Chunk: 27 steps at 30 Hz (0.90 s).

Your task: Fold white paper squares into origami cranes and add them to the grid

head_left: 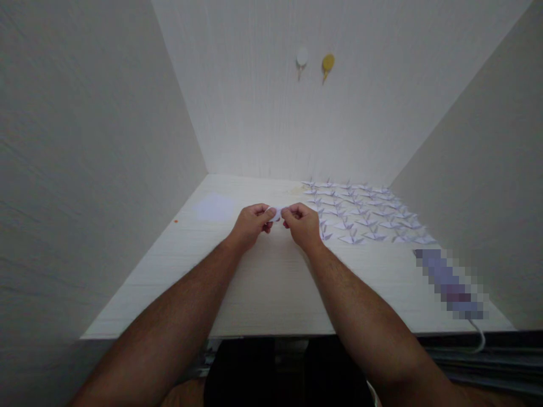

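Note:
Between my two hands, just above the white table (271, 282), is a small piece of white paper (277, 213). My left hand (253, 221) pinches its left side with thumb and fingers. At its right edge, my right hand (301, 220) pinches it too. Parts of the paper are hidden behind the fingers, so its folds do not show clearly. Rows of folded white paper cranes (352, 212) stand close to the right of my right hand. Left of my left hand lies a pale white patch, perhaps paper sheets (215, 207).
Walls close in the table at the left, back and right. Two hooks, one white (301, 56) and one yellow (328, 62), hang on the back wall. A blurred-out device (449, 285) with a white cable (480, 333) lies at the right. A small orange bit (176, 221) is at the left edge.

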Motion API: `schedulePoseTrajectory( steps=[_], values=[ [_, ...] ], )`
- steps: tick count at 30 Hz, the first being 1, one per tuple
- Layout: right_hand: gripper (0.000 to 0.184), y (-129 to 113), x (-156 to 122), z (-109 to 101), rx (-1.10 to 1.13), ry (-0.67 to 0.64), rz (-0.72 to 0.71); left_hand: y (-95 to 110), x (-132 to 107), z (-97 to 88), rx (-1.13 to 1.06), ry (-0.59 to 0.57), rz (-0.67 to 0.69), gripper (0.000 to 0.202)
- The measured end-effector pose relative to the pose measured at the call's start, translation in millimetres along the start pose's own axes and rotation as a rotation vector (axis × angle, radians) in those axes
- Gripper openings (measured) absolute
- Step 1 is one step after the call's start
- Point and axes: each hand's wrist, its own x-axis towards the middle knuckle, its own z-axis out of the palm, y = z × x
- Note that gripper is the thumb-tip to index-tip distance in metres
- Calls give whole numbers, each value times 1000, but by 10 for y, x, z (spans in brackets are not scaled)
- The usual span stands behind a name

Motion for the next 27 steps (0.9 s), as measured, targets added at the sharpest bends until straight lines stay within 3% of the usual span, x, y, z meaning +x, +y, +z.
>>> schedulePoseTrajectory(
  steps=[17, 21, 27],
  values=[
    [21, 132, 25, 14, -19, 72, -93, 41, -13, 11, 71, 19, 20, 32],
    [18, 209, 50, -14, -120, 103, -222, 37, -1, 14, 49, 69, 0, 34],
    [13, 197, 51, -86, -362, 7, -512, 103, -15, 22, 37, 108, -32, 30]
  ],
)
